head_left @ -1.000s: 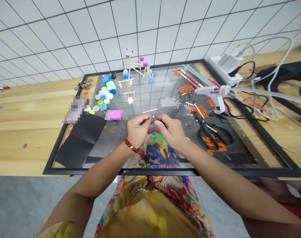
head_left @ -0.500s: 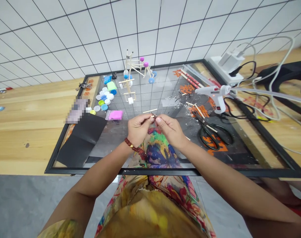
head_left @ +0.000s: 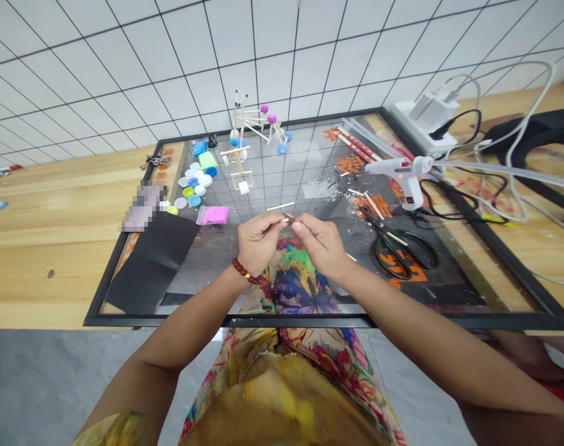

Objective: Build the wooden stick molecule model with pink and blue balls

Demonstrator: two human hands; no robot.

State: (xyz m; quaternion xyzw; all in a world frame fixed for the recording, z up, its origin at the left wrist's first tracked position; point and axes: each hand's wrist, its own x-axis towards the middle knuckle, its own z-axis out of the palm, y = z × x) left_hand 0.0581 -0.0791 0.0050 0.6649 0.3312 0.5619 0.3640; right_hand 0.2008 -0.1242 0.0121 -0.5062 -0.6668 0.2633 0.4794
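Near the front of the glass-topped board, my left hand (head_left: pixel 259 240) and my right hand (head_left: pixel 319 243) meet fingertip to fingertip. Pinched in the left is a small pale stick (head_left: pixel 285 219), mostly hidden by the fingers. The right thumb and finger are closed on a small flat brownish piece (head_left: pixel 290 217) that touches the stick; its kind is too small to make out. Just beyond the fingers lies a loose pale stick (head_left: pixel 280 206). Farther back stands a model made of thin sticks (head_left: pixel 244 127), with blue, white and pink round parts.
To the right lie black-handled scissors (head_left: pixel 405 254) and a white glue gun (head_left: pixel 405 176) with cables and a power strip (head_left: pixel 423 130). White crumbs are scattered nearby. On the left are small clay tubs (head_left: pixel 194 199), a pink clay packet (head_left: pixel 215 215) and black card (head_left: pixel 154 263).
My hands stay together in nearly the same place. The brownish piece between the fingertips has shifted and turned slightly. Elsewhere nothing visibly moves apart from a slight camera shift.
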